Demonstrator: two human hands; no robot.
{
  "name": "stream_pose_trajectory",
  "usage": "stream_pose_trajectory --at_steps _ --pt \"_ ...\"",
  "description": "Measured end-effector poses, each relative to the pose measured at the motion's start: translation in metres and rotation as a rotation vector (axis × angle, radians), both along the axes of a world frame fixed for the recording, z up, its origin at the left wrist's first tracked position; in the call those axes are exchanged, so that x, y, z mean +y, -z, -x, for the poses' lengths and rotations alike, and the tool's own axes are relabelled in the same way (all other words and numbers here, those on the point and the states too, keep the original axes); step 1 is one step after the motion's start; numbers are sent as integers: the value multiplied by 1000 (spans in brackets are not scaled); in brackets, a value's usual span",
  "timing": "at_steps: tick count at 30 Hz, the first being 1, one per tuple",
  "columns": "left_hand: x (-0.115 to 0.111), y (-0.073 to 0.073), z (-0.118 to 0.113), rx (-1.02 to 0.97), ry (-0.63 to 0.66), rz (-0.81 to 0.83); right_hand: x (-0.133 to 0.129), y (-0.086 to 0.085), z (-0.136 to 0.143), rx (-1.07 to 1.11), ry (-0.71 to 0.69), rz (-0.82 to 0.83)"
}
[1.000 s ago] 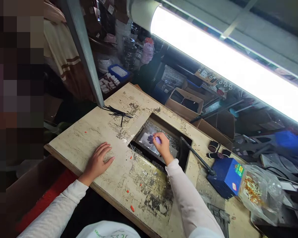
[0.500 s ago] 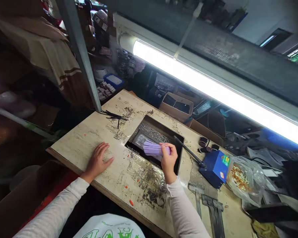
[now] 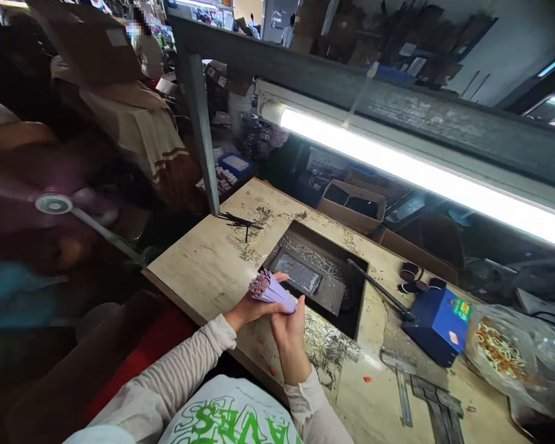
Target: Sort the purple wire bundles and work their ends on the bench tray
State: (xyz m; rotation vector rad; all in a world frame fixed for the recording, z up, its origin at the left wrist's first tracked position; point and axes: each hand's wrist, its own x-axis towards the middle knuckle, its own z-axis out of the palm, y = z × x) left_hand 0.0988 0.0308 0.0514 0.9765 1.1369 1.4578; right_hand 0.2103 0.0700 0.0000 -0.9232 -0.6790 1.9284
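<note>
Both of my hands hold a bundle of thin purple wires (image 3: 277,295) close to the front edge of the table. The reddish-brown ends of the bundle point up and to the left. My left hand (image 3: 252,310) is wrapped around it from the left, with the thumb lying across the front. At the lower right end, my right hand (image 3: 290,330) closes on the bundle, thumb up. Just behind my hands, a recessed metal tray (image 3: 335,296) with shiny scraps is sunk into the tabletop.
Black strips (image 3: 240,222) lie at the table's far left corner. On the right are a blue box (image 3: 437,327) with a dark rod, a plastic bag (image 3: 504,351) of orange and white pieces, and flat metal tools (image 3: 437,398). A lit tube lamp (image 3: 398,160) hangs above; a fan (image 3: 53,203) spins at left.
My left hand has left the tabletop and now grips the bundle. My right hand has brought the bundle from above the tray toward me. The camera view has tilted up and left.
</note>
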Motion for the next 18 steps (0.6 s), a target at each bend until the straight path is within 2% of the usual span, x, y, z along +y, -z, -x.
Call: stream_pose_trajectory --at_steps 2,4,7,9,13,18 --pt "-7 -6 8 15 -37 116 -10 -1 0 17 -92 84" --pt "-12 -8 16 71 -59 217 -12 -1 -4 18 -126 147" --pt "-16 -4 29 232 -97 198 -8 2 -11 17 -114 165" --pt "-18 4 38 306 -117 162 -4 4 -15 -12 -123 125" --pt "-19 21 48 360 -120 206 -3 8 -19 -122 -142 38" --pt "-15 25 47 314 -125 230 -8 14 -22 -298 -121 -173"
